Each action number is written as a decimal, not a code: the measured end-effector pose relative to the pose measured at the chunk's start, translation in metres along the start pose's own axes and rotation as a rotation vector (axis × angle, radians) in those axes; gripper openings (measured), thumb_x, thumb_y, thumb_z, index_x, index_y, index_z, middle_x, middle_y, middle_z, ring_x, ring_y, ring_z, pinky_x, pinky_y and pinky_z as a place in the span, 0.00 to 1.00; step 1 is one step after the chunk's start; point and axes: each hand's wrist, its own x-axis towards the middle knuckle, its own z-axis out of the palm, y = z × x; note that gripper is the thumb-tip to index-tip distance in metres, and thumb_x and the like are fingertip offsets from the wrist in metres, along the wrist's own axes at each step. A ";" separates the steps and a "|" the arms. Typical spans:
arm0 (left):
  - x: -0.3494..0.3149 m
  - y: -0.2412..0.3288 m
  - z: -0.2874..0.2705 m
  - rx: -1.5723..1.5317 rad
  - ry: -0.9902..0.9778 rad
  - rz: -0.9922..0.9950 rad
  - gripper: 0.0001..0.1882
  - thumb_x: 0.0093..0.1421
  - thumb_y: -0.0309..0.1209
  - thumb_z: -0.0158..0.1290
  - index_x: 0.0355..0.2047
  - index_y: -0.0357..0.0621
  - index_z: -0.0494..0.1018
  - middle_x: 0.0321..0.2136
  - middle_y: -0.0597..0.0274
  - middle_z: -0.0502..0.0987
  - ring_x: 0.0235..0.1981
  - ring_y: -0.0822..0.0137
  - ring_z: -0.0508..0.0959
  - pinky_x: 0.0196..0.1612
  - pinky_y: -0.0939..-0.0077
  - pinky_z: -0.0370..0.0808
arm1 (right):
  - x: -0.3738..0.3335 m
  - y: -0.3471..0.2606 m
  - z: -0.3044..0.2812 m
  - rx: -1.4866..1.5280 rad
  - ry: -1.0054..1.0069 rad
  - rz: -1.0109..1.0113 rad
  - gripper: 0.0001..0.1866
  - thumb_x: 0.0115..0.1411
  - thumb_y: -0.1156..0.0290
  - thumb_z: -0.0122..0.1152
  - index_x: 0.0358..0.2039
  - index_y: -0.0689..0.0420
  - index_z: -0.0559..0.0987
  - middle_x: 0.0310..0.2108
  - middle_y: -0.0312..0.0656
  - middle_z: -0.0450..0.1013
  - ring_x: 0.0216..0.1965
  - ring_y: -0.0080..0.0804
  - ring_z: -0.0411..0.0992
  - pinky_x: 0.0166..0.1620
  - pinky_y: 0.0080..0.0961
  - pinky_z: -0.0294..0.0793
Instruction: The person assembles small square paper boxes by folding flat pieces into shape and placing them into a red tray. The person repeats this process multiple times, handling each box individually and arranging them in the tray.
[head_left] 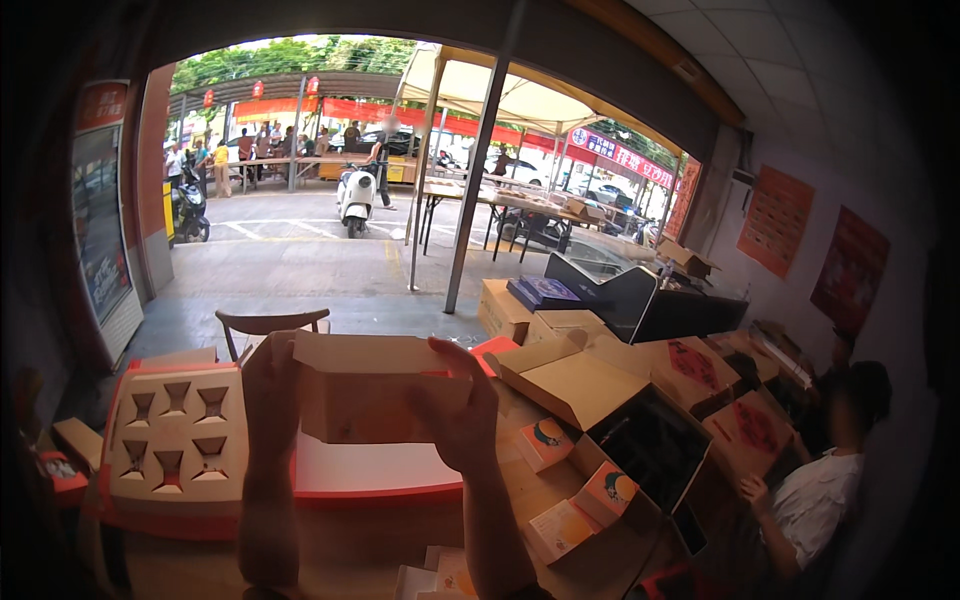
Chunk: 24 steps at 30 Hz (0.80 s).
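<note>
Raised over the table, a brown cardboard box piece (365,408) with folded sides spans the gap between my two hands. My left hand (268,385) is closed on its left end. At the other end my right hand (468,412) grips it, fingers at the upper corner and the thumb over the front face. Below it lies a shallow red box with a white inside (385,470), partly covered by my forearms. To the left, a tan cardboard insert (175,430) with several flared openings sits in a red box (160,518).
Small orange boxes (560,525) lie right of my right forearm, beside a large open carton (650,445) with a dark inside. A person (820,490) is at the far right. A wooden chair (270,322) stands beyond the table. A glass-door fridge (100,220) stands left.
</note>
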 end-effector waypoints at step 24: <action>-0.011 0.013 0.021 -0.391 0.180 0.143 0.15 0.58 0.26 0.61 0.45 0.39 0.72 0.39 0.63 0.76 0.42 0.70 0.75 0.47 0.73 0.73 | 0.006 0.026 -0.004 0.429 0.080 0.416 0.34 0.61 0.53 0.66 0.59 0.60 0.66 0.41 0.42 0.77 0.40 0.28 0.78 0.37 0.25 0.79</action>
